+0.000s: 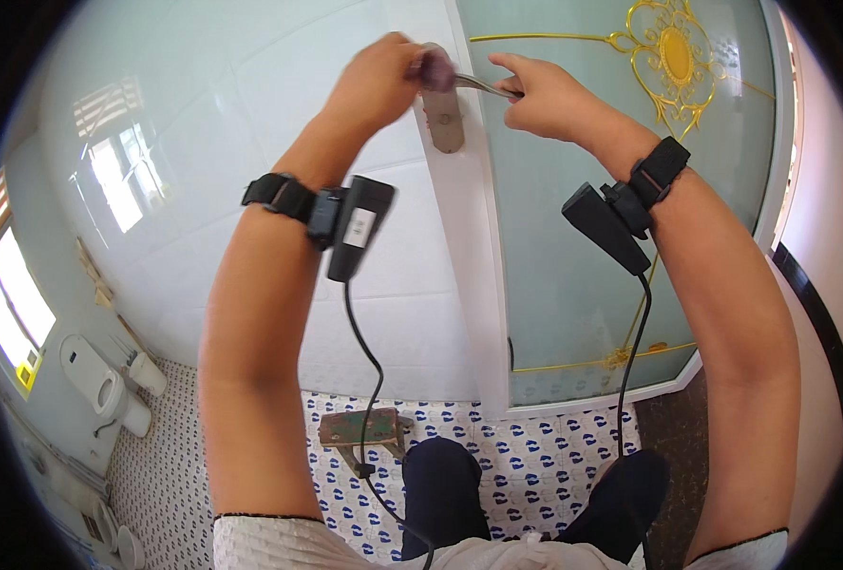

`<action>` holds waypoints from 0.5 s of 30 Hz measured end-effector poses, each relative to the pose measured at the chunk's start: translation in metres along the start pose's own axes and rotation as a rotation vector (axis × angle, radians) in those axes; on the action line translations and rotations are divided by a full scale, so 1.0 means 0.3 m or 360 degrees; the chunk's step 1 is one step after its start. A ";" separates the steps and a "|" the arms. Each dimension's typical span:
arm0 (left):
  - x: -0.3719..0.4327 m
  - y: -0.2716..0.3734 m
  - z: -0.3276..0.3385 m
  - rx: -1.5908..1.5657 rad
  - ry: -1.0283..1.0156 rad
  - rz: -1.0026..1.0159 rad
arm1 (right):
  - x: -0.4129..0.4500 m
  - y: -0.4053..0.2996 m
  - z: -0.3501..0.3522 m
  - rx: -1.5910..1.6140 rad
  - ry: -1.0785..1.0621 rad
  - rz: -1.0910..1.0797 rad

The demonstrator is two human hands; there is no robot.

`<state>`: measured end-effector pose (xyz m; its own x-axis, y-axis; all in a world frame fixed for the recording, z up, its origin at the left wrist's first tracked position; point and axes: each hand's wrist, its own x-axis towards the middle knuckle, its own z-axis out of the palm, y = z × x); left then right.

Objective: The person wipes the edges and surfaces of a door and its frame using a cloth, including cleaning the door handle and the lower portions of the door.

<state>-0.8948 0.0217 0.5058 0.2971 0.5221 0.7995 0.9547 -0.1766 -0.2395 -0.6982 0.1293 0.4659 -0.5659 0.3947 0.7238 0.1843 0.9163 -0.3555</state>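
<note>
A glass door (571,235) with a white frame and gold ornament stands before me. On its frame is a metal handle plate (447,128) with a lever handle (485,86) pointing right. My left hand (378,80) presses a bunched purple cloth (435,68) against the upper part of the plate, at the lever's base. The cloth hides that part of the plate. My right hand (544,96) grips the free end of the lever, its index finger stretched out to the left.
A small worn wooden stool (361,427) stands on the footprint-patterned floor (521,456) by my legs. Further left are a white toilet (111,392), a bin (147,374) and a window (19,306). Cables (375,356) hang from the black devices strapped to both wrists.
</note>
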 end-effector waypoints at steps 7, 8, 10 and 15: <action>-0.032 -0.018 -0.014 -0.0074 0.0534 -0.0258 | 0.014 -0.009 0.038 -0.0466 -0.0095 -0.0265; -0.020 -0.011 -0.008 -0.0066 0.0532 -0.0257 | 0.011 -0.005 0.057 -0.0624 0.0042 -0.0299; -0.011 -0.015 0.023 0.0194 0.0512 -0.0132 | -0.005 -0.031 0.082 -0.0789 0.0157 -0.0335; -0.083 0.000 0.113 0.0361 0.0644 -0.0042 | -0.013 -0.051 0.093 -0.0886 0.0281 -0.0273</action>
<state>-0.9016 0.0371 0.4672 0.2857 0.1482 0.9468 0.9546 0.0425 -0.2947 -0.7214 0.1118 0.4521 -0.4916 0.2000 0.8475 0.5218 0.8469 0.1028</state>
